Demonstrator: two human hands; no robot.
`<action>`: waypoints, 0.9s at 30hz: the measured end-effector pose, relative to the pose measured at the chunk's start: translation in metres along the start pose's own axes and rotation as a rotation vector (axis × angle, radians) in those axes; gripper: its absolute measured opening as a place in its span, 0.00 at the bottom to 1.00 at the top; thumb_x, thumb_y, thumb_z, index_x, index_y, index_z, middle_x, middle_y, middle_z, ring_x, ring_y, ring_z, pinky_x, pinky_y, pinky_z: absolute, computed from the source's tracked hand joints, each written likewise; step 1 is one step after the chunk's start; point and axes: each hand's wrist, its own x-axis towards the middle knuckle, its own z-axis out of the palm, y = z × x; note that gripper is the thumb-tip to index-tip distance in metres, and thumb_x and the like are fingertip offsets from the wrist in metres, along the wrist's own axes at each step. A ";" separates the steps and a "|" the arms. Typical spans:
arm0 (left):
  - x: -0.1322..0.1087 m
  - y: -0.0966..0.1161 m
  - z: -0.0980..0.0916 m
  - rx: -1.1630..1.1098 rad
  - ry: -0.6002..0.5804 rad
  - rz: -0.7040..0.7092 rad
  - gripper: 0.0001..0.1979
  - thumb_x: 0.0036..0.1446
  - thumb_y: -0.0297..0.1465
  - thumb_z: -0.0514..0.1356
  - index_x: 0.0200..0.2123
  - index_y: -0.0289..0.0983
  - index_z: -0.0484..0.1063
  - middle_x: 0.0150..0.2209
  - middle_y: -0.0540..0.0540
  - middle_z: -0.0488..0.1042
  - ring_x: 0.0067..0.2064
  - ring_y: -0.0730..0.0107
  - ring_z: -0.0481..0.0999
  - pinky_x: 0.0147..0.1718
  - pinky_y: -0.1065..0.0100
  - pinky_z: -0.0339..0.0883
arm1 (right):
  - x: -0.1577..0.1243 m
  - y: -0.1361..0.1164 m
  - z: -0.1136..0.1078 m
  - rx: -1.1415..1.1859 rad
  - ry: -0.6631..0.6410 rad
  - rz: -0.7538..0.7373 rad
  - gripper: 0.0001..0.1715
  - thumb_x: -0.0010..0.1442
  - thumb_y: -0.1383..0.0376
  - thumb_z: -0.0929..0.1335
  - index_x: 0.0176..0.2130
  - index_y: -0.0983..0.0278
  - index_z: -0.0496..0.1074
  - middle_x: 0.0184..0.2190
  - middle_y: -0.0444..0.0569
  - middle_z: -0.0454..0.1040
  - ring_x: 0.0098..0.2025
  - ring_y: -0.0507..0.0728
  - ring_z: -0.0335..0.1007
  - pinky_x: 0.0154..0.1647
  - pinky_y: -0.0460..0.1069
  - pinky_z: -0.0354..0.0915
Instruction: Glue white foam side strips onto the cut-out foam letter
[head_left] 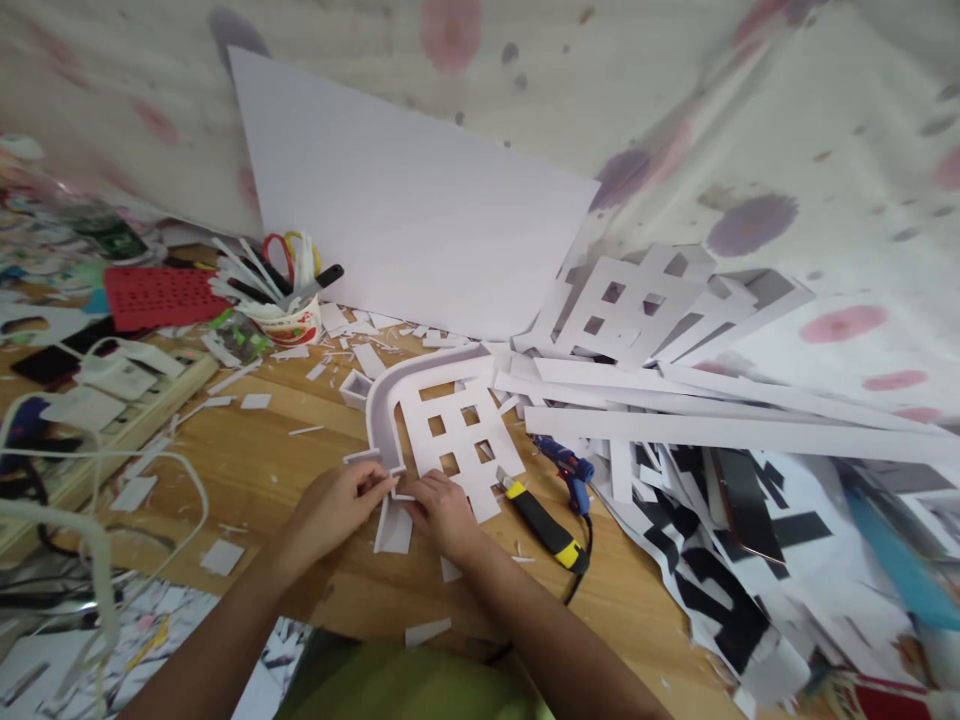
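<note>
My left hand (346,502) and my right hand (444,512) meet at the near end of a curved white board channel (384,425), fingertips pinched on its edge. The exact spot they grip is partly covered by the fingers. This channel bends away and to the right, around a white panel with square cut-outs (460,438) lying flat. A small white flap (394,530) sticks out toward me beneath the hands. Right of my right hand lie a yellow and black utility knife (546,527), blade out, and a blue glue gun (566,462) with a black cord.
A large white sheet (420,200) leans at the back. A tub (289,326) holds scissors and white strips. Long white strips (712,432) and a phone (744,505) lie right. Left are a power strip (161,405), white cables and a red perforated piece (165,297). Scraps litter the wooden table (330,400).
</note>
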 end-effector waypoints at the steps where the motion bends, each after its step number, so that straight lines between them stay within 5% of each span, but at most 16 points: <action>1: 0.000 0.000 0.001 0.000 -0.004 0.003 0.17 0.53 0.44 0.50 0.25 0.40 0.70 0.22 0.52 0.69 0.25 0.71 0.66 0.25 0.71 0.53 | 0.000 0.000 -0.001 -0.008 -0.001 -0.005 0.07 0.59 0.69 0.64 0.37 0.63 0.72 0.32 0.48 0.75 0.37 0.55 0.66 0.40 0.48 0.62; 16: 0.004 0.000 0.002 0.036 -0.056 -0.018 0.16 0.51 0.44 0.51 0.23 0.40 0.70 0.22 0.52 0.70 0.25 0.71 0.66 0.25 0.71 0.52 | 0.000 0.000 0.002 -0.032 -0.003 -0.039 0.08 0.59 0.70 0.63 0.37 0.65 0.71 0.31 0.50 0.75 0.36 0.56 0.65 0.38 0.48 0.62; 23: 0.003 0.001 0.003 -0.007 -0.022 0.016 0.17 0.52 0.44 0.51 0.22 0.39 0.69 0.21 0.52 0.69 0.24 0.72 0.64 0.24 0.71 0.53 | 0.002 -0.002 0.000 -0.060 -0.056 -0.001 0.07 0.57 0.71 0.65 0.37 0.66 0.72 0.32 0.50 0.75 0.37 0.56 0.66 0.39 0.49 0.63; 27: 0.000 -0.005 0.001 -0.173 0.103 0.016 0.18 0.51 0.47 0.52 0.29 0.39 0.73 0.25 0.51 0.73 0.27 0.70 0.68 0.27 0.71 0.58 | 0.003 -0.007 0.000 -0.011 -0.056 0.084 0.11 0.55 0.74 0.66 0.39 0.65 0.72 0.35 0.50 0.75 0.40 0.56 0.65 0.42 0.49 0.62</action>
